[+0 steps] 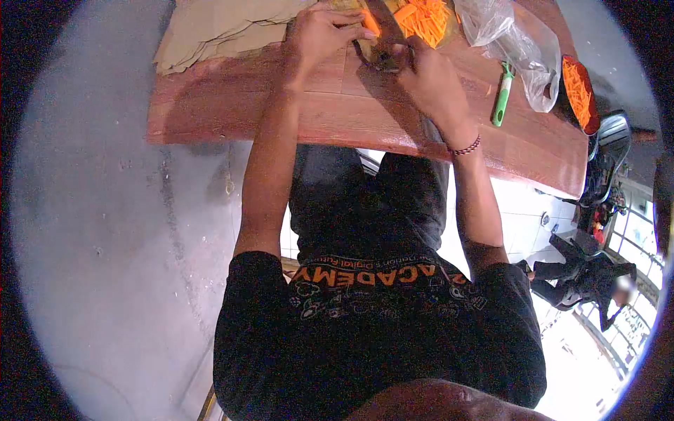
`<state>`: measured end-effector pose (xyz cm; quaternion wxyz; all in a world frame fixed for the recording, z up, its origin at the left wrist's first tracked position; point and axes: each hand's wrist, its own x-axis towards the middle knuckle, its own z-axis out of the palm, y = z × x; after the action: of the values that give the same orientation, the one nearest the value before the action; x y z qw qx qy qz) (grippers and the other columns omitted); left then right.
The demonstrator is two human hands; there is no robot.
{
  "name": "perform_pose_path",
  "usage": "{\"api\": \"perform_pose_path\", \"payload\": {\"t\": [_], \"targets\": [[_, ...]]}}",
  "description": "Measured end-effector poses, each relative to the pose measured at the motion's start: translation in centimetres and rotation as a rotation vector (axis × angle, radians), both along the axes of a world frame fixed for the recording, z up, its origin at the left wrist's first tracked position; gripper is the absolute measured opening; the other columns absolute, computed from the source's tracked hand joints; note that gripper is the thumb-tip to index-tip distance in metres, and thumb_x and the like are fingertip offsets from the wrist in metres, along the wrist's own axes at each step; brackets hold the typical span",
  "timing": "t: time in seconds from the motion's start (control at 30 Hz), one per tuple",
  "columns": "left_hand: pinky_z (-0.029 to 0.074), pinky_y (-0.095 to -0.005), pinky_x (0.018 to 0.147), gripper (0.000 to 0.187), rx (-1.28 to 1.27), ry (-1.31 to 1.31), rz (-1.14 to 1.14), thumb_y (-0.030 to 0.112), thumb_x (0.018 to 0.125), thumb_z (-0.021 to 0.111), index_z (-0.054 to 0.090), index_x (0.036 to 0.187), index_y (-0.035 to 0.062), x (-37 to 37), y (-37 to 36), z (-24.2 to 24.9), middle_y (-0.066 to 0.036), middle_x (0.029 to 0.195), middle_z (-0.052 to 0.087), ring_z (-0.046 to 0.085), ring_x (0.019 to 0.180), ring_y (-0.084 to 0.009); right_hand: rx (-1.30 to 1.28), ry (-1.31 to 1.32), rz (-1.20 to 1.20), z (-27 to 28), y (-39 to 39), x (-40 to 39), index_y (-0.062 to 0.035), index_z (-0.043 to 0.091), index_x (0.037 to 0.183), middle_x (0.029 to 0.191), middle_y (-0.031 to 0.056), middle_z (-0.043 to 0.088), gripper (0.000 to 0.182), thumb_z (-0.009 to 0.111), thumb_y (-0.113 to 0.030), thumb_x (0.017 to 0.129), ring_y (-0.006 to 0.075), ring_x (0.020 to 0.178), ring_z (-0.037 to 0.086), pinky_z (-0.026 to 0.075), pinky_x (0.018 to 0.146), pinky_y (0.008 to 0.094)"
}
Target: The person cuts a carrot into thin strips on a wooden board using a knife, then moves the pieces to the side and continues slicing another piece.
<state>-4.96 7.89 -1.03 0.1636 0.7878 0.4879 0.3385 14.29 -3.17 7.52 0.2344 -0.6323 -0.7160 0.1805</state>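
At the top of the head view, my left hand (326,35) has its fingers pressed on a piece of carrot (370,24) on a dark cutting board (379,64). My right hand (430,76) is closed around the handle of a knife (385,19), whose blade points up and away, just right of the carrot piece. Thin orange carrot strips (425,24) are heaped on the board to the right of the blade.
Brown cardboard (217,31) covers the wooden table's (323,116) left part. A clear plastic bag (516,42) and a green-and-white peeler (503,95) lie right. Beyond stands a container of carrot strips (580,95). A person (586,277) is in the background at right.
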Motion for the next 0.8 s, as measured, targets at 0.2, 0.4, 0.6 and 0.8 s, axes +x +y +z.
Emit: {"api": "perform_pose_path", "payload": {"t": [0.2,0.4,0.6,0.8], "targets": [[0.047,-0.0313,0.098,0.027,0.058,0.015,-0.088,0.037,0.078,0.077,0.077,0.098,0.0187,-0.4,0.5,-0.1,0.001,0.109,0.072,0.067,0.099,-0.0171,0.040,0.015,0.009,0.1,0.0,0.0,0.0079,0.059,0.093,0.077,0.0327,0.062,0.028,0.056,-0.019,0.086,0.0476,0.079,0.064,0.051,0.071,0.0559],[0.046,-0.0318,0.101,0.027,0.037,-0.026,-0.119,0.036,0.079,0.076,0.077,0.099,0.0173,-0.2,0.2,0.3,0.000,0.110,0.071,0.067,0.101,-0.0174,0.005,-0.003,0.010,0.7,-0.5,-0.4,0.0030,0.057,0.102,0.083,0.0320,0.062,0.028,0.056,-0.022,0.091,0.0494,0.086,0.060,0.048,0.072,0.0551],[0.052,-0.0283,0.089,0.029,-0.030,-0.006,-0.027,0.036,0.077,0.079,0.077,0.098,0.0168,0.0,0.0,0.5,-0.001,0.108,0.072,0.068,0.091,-0.0164,0.070,-0.113,0.053,0.6,-0.6,-1.6,0.0043,0.056,0.099,0.078,0.0326,0.062,0.026,0.056,-0.019,0.088,0.0487,0.079,0.063,0.051,0.068,0.0552],[0.055,-0.0285,0.079,0.031,-0.029,-0.040,-0.055,0.037,0.075,0.080,0.077,0.098,0.0167,-0.6,0.9,-0.6,-0.002,0.102,0.074,0.068,0.084,-0.0167,0.134,-0.178,0.032,0.9,0.0,-2.8,0.0096,0.060,0.082,0.072,0.0277,0.063,0.037,0.056,-0.026,0.091,0.0411,0.069,0.068,0.056,0.060,0.0477]]}}
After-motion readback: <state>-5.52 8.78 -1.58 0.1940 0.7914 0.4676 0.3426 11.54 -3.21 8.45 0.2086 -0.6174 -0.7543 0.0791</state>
